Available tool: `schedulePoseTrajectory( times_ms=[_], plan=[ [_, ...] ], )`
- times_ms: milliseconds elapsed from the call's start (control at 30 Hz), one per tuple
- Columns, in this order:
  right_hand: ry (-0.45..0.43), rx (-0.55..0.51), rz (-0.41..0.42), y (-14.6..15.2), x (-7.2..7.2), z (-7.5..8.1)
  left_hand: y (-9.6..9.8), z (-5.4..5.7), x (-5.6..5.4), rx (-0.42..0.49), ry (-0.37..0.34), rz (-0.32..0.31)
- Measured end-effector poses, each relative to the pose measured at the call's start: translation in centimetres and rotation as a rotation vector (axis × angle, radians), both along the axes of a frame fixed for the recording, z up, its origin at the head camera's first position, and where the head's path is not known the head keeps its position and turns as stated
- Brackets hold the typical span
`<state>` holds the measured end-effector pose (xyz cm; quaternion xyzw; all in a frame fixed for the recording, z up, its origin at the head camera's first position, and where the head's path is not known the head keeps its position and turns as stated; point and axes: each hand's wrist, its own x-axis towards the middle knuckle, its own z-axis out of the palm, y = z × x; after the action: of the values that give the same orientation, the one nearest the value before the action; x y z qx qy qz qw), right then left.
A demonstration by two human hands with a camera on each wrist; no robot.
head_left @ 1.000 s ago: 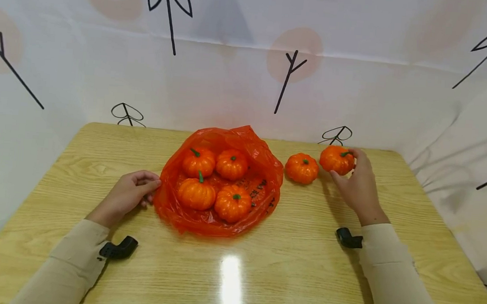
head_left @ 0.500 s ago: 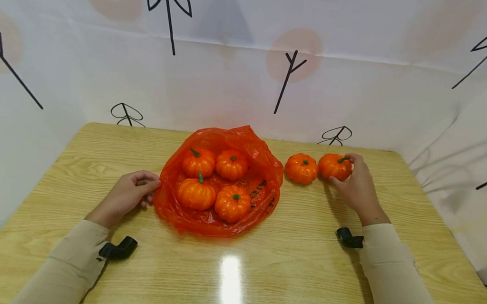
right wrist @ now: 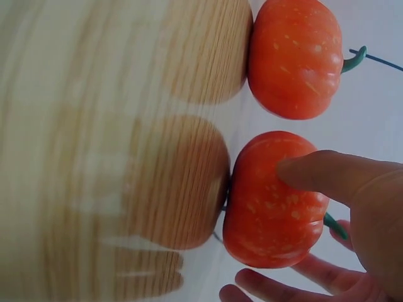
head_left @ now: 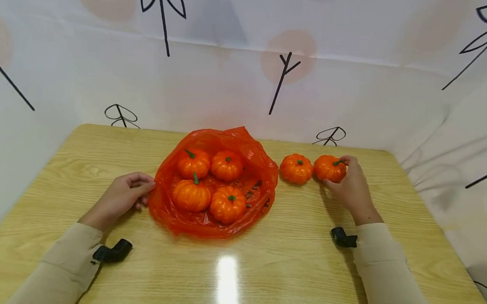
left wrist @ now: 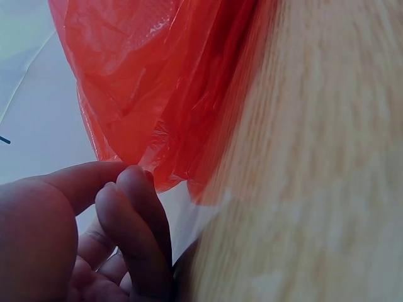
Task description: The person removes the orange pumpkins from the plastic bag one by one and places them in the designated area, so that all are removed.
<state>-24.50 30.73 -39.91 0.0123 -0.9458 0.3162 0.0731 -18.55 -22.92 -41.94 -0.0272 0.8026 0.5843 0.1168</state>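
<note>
The right hand has its grip curled round a small orange pumpkin that sits on the worktop, just beside a second pumpkin. It looks light, hard-skinned and glossy, likely a hollow toy, so a loose wrap round its ribbed sides should hold better than the thin green stem. The left hand pinches the rim of the orange plastic bag, flimsy and crinkly, holding four more pumpkins.

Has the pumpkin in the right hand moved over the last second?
Yes. The held pumpkin came down and left, closer to the loose pumpkin beside it, right hand on it.
</note>
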Motion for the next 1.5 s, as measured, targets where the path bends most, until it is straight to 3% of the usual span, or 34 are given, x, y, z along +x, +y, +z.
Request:
schedulePoseTrajectory(
  times_ms=[467, 667, 833, 933, 1233, 1500],
  plan=[
    [0.011, -0.036, -0.048, -0.2, 0.1, 0.6, 0.2, -0.3, -0.6, 0.02, 0.017, 0.005],
    [0.204, -0.103, -0.088, -1.6, 0.6, 1.0, 0.2, -0.3, -0.6, 0.024, 0.01, 0.015],
    [0.408, -0.185, -0.02, -4.4, 1.4, 1.5, 0.2, -0.3, -0.6, 0.018, 0.013, 0.016],
    [0.46, -0.207, 0.048, -6.2, 2.1, 1.4, 0.2, -0.3, -0.5, 0.02, 0.016, 0.015],
    [0.408, -0.199, 0.284, -11.1, 4.5, 0.7, 0.1, -0.4, -0.5, 0.022, 0.008, 0.021],
    [0.194, -0.419, 0.415, -14.2, 6.5, 0.7, 0.1, -0.4, -0.4, 0.011, -0.002, 0.02]
  ],
)
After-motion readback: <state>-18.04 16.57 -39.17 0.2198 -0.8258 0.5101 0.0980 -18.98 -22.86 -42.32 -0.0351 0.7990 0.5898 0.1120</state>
